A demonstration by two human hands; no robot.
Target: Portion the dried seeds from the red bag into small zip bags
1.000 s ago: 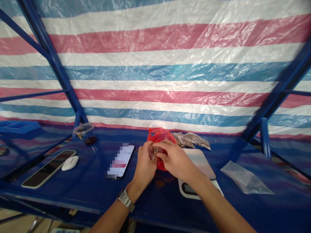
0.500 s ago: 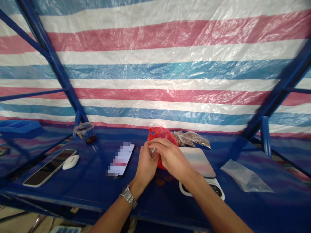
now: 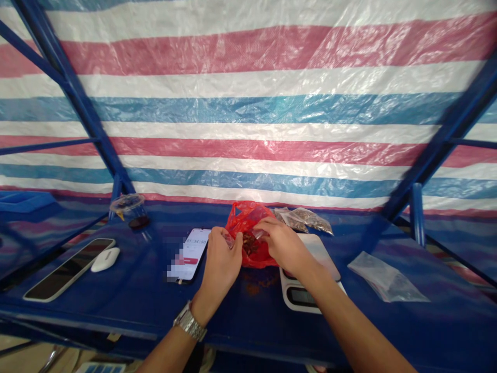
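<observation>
A red plastic bag (image 3: 245,220) with brown bits inside sits open on the blue table. My left hand (image 3: 221,264), a metal watch on its wrist, pinches one edge of a small clear plastic bag (image 3: 248,235) near the red bag's mouth. My right hand (image 3: 285,246) pinches the other edge of that clear bag, above the brown contents. The clear bag is thin and mostly hidden by my fingers.
A white scale (image 3: 306,290) lies under my right forearm. Filled clear packets (image 3: 305,220) lie behind it, empty clear bags (image 3: 384,280) to the right. A lit phone (image 3: 192,251), a second phone (image 3: 68,269), a white mouse (image 3: 104,259) and a plastic cup (image 3: 130,210) sit to the left.
My hands have moved apart and slightly back toward the red bag, spreading the small clear bag between them. The camera view shifted a little.
</observation>
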